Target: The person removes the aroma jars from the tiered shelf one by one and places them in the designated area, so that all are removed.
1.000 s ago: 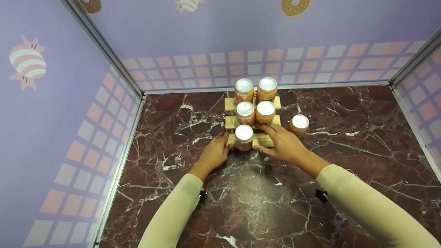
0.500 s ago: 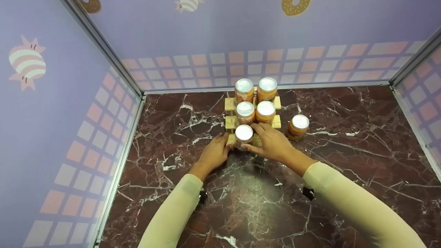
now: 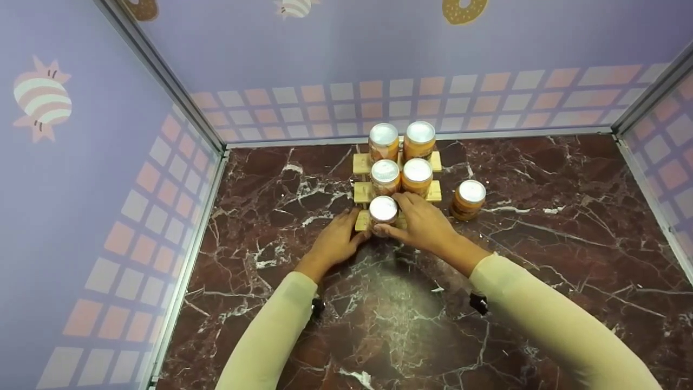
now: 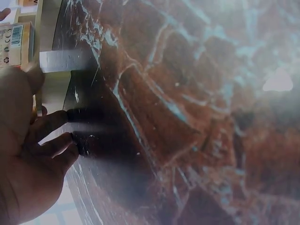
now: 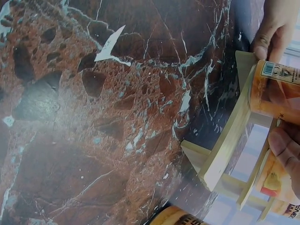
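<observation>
A stepped wooden rack (image 3: 361, 192) carries several orange cans with silver lids, standing upright in pairs on the two rear steps. On the lowest step stands a single front can (image 3: 383, 209). My right hand (image 3: 425, 225) grips this can from its right side, thumb at the front and fingers behind. At the left end of the lowest step, my left hand (image 3: 334, 238) holds the rack, its thumb close to the can. The right wrist view shows the front can's printed side (image 5: 260, 102) between both hands. In the left wrist view, the rack's edge (image 4: 51, 89) is partly hidden by fingers.
Another orange can (image 3: 469, 200) stands upright on the dark marbled table (image 3: 541, 233), right of the rack. A purple patterned wall (image 3: 325, 54) rises close behind the rack, with further panels at left and right.
My right hand has moved left from the lowest step's right part onto the front can and now grips it. The left hand stays at the rack; the cans appear unmoved.
</observation>
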Tool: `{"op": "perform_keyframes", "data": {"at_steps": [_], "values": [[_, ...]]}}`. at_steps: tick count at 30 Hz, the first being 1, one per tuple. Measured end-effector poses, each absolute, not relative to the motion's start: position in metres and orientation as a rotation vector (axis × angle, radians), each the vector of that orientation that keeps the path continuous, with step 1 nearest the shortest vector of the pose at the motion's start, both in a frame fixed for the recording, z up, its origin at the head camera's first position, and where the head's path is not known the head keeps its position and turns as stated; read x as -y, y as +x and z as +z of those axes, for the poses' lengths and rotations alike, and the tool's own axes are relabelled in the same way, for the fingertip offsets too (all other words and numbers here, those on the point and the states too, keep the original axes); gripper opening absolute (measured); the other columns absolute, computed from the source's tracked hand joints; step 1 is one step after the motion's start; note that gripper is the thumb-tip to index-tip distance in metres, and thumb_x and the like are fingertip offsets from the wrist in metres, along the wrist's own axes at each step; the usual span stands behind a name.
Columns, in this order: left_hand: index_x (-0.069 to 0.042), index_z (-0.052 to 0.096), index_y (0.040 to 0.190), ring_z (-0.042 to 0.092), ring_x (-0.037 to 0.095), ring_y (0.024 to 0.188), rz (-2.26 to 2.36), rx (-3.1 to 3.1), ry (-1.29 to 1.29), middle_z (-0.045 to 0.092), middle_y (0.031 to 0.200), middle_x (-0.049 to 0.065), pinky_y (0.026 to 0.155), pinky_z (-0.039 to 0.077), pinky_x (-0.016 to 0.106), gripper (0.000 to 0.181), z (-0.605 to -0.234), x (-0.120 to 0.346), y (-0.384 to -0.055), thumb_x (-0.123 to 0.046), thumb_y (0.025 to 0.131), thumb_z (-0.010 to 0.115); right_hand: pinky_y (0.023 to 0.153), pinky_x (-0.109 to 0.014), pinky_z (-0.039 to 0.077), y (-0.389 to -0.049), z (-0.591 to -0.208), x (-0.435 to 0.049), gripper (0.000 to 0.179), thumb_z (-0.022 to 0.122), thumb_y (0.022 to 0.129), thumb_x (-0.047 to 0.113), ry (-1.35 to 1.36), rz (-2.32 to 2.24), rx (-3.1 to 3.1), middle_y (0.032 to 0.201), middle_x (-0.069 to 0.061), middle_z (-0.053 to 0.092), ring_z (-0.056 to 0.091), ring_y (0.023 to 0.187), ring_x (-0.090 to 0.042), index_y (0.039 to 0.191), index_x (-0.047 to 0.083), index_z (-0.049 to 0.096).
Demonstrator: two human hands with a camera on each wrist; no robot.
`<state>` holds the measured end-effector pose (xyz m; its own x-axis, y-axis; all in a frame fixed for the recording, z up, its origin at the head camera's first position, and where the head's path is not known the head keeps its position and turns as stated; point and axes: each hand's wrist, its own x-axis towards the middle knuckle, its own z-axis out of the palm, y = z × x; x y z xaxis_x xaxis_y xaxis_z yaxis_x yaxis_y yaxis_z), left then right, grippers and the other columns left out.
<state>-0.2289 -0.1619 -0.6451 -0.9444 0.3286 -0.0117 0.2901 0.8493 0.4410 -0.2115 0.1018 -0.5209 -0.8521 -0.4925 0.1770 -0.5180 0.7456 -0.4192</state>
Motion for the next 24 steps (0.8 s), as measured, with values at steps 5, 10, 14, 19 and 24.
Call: {"op": "perform_keyframes", "data": {"at_steps": [5,10,14,19,24], "values": [[-0.009,0.038,0.172,0.048,0.040,0.160,0.668,-2.949,0.485,0.050,0.170,0.024,0.129,0.044,0.058,0.096,-0.656,0.162,-0.235,-0.079,0.107,0.044,0.112,-0.060,0.058,-0.212,-0.522,-0.100,0.079,0.080,0.101,0.051,0.821,0.742,2.893,0.141,-0.029,0.068,0.069,0.130,-0.046,0.150,-0.006,0.056],[-0.010,0.041,0.171,0.052,0.041,0.156,0.694,-2.939,0.464,0.053,0.167,0.025,0.129,0.044,0.058,0.093,-0.652,0.161,-0.237,-0.077,0.106,0.050,0.110,-0.061,0.059,-0.212,-0.521,-0.099,0.077,0.080,0.101,0.051,0.826,0.755,2.877,0.140,-0.029,0.068,0.069,0.129,-0.046,0.149,-0.006,0.056],[-0.008,0.041,0.171,0.051,0.044,0.157,0.747,-2.914,0.444,0.051,0.168,0.027,0.130,0.042,0.060,0.091,-0.647,0.160,-0.235,-0.072,0.107,0.056,0.107,-0.061,0.060,-0.212,-0.523,-0.098,0.075,0.079,0.102,0.050,0.832,0.751,2.861,0.138,-0.028,0.069,0.069,0.128,-0.045,0.147,-0.006,0.057],[-0.009,0.041,0.170,0.051,0.044,0.157,0.732,-2.928,0.448,0.050,0.168,0.028,0.129,0.042,0.061,0.094,-0.647,0.160,-0.236,-0.076,0.106,0.053,0.109,-0.060,0.059,-0.213,-0.523,-0.098,0.074,0.079,0.102,0.048,0.833,0.771,2.862,0.139,-0.028,0.068,0.069,0.128,-0.044,0.146,-0.006,0.057],[-0.009,0.043,0.170,0.053,0.044,0.155,0.671,-2.951,0.471,0.052,0.166,0.028,0.127,0.046,0.060,0.097,-0.655,0.162,-0.240,-0.080,0.104,0.051,0.111,-0.060,0.058,-0.213,-0.522,-0.098,0.072,0.081,0.101,0.045,0.832,0.790,2.864,0.139,-0.027,0.068,0.069,0.129,-0.045,0.145,-0.006,0.057]]}}
